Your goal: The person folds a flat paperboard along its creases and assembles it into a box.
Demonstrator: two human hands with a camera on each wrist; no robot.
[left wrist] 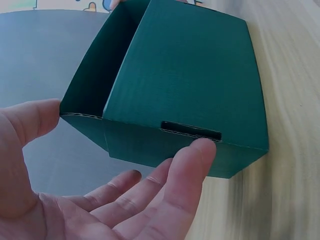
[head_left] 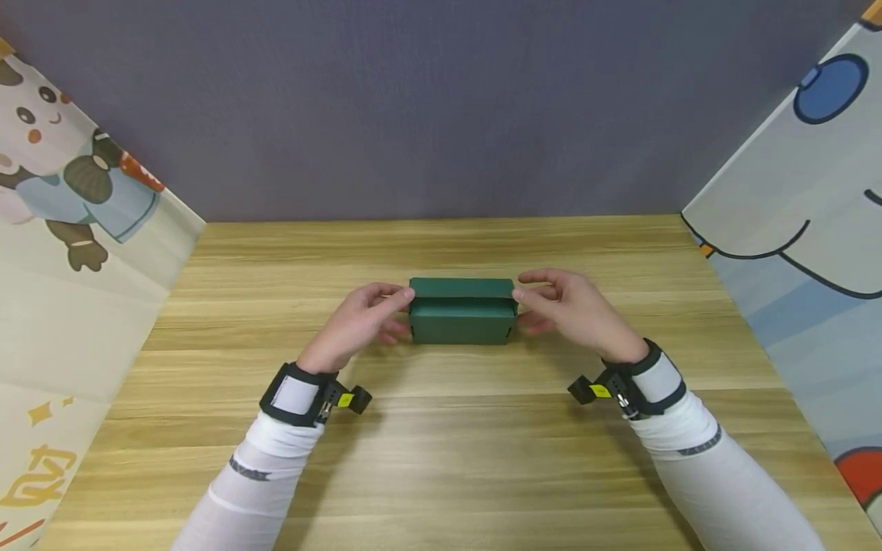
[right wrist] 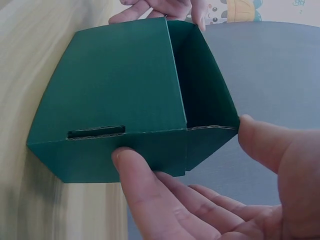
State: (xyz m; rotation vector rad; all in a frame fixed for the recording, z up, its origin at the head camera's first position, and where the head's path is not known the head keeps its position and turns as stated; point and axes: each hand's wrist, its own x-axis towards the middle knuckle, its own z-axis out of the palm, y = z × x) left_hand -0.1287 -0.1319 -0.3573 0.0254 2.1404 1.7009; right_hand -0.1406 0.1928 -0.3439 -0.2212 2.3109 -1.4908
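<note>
A green cardboard box (head_left: 462, 327) stands on the wooden table, its long side toward me. A dark gap runs along it, between a raised rear panel (head_left: 462, 288) and the front part. My left hand (head_left: 358, 321) is at its left end, thumb tip against the panel's corner; in the left wrist view a fingertip touches the end wall below a narrow slot (left wrist: 191, 131). My right hand (head_left: 579, 314) mirrors this at the right end, thumb at the other corner and a fingertip by a second slot (right wrist: 96, 132). Both hands' fingers are extended. The box's inside is mostly hidden.
The wooden tabletop (head_left: 455, 451) spreads around the box. A dark grey-blue panel (head_left: 441, 115) rises behind it. Cartoon-printed sheets flank the table at left (head_left: 62, 268) and right (head_left: 792, 252). Each wrist wears a black strap with a small camera.
</note>
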